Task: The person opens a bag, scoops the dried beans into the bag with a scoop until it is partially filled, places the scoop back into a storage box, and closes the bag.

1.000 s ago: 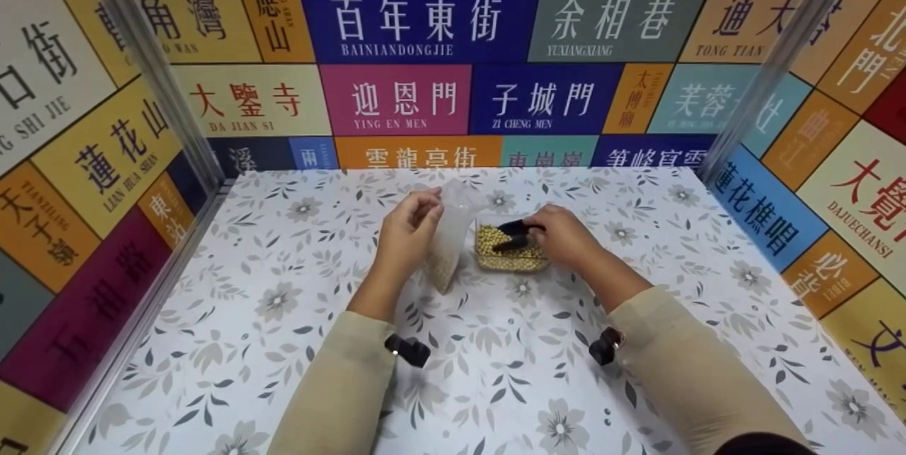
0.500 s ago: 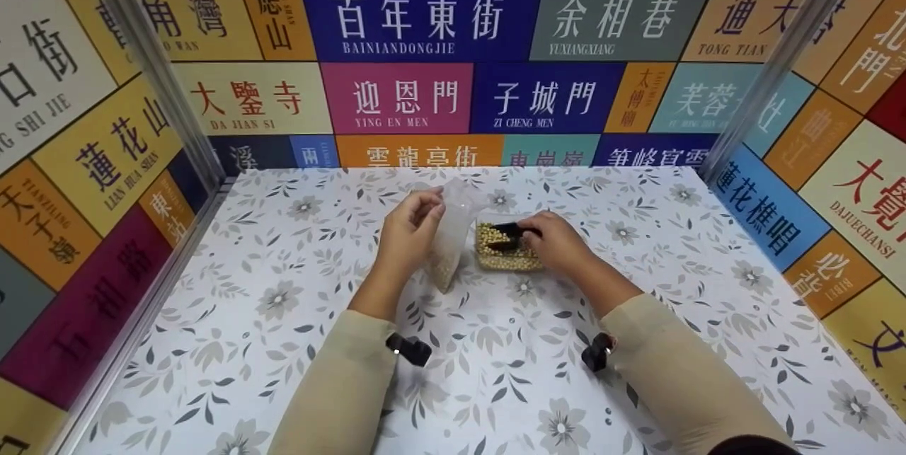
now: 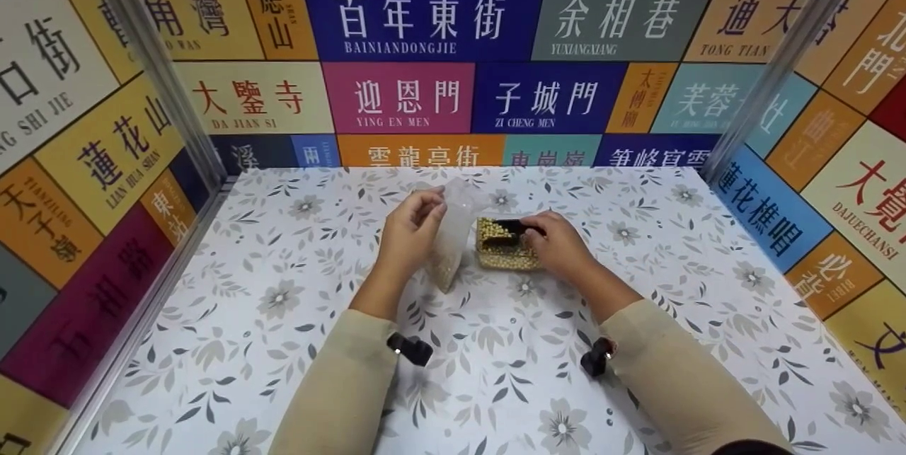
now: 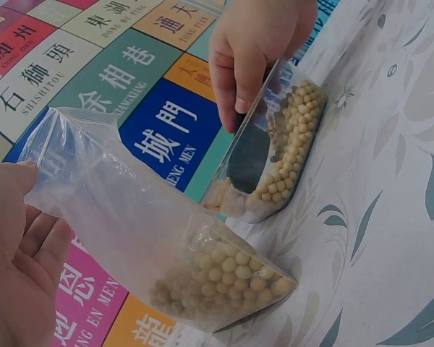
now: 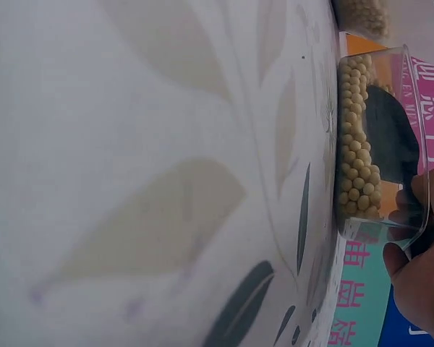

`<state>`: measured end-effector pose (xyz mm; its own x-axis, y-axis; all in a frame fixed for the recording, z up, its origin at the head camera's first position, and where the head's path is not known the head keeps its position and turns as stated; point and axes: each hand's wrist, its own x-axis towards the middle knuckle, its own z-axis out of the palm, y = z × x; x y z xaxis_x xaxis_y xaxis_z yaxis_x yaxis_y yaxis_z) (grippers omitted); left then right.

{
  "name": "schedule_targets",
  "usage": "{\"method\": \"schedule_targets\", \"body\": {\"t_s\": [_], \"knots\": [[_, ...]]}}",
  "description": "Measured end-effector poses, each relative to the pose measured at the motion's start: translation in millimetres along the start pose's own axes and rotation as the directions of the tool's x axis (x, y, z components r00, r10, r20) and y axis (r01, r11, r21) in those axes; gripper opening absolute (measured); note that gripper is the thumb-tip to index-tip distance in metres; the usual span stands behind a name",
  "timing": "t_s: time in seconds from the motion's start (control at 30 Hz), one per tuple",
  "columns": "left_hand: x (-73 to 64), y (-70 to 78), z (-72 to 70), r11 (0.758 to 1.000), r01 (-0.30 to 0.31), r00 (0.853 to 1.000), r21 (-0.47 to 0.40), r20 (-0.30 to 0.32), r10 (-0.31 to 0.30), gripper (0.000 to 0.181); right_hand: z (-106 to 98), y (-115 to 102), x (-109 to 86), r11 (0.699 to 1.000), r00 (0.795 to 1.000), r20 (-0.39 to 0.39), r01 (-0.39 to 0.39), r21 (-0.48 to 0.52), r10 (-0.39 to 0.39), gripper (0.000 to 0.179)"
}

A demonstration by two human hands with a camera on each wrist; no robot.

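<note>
Upright on the table stands a clear zip bag (image 3: pixel 453 225), its top edge pinched by my left hand (image 3: pixel 412 223). Soybeans (image 4: pixel 235 278) fill the bag's lower corner. To its right is a clear plastic box (image 5: pixel 376 230) with a layer of soybeans (image 4: pixel 296 137) in it. My right hand (image 3: pixel 559 244) grips the handle of a black scoop (image 3: pixel 502 234) from the right. In the right wrist view the scoop's dark blade (image 5: pixel 392 134) lies inside the box, against the beans; part of the handle is hidden by the fingers.
The table (image 3: pixel 488 384) wears a white cloth with grey flowers and leaves. Colourful sign-covered panels (image 3: pixel 417 13) rise at the back and both sides, joined by metal corner posts (image 3: pixel 771 66). A small black camera (image 3: pixel 409 349) sits at the left wrist.
The scoop has shifted slightly left among the beans and turned from slanting to nearly level. My right hand moved a little with it. The left hand and bag stay in place.
</note>
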<state>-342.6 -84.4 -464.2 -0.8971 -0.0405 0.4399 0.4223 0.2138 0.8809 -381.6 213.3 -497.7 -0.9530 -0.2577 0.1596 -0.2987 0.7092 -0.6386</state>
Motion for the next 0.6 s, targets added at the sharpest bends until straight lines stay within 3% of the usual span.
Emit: {"method": "schedule_targets", "body": {"t_s": [0.4, 0.6], "knots": [[-0.3, -0.1, 0.0, 1.000, 0.001, 1.000, 0.023, 0.008, -0.001, 0.006, -7.4, 3.9, -8.3, 0.994, 0.999, -0.022, -0.031, 0.108, 0.033, 0.035], [-0.7, 0.9, -0.7, 0.999, -0.001, 1.000, 0.040, 0.009, 0.001, 0.007, -15.5, 8.0, -14.2, 0.990, 0.998, -0.069, -0.006, 0.138, 0.015, 0.035]]}}
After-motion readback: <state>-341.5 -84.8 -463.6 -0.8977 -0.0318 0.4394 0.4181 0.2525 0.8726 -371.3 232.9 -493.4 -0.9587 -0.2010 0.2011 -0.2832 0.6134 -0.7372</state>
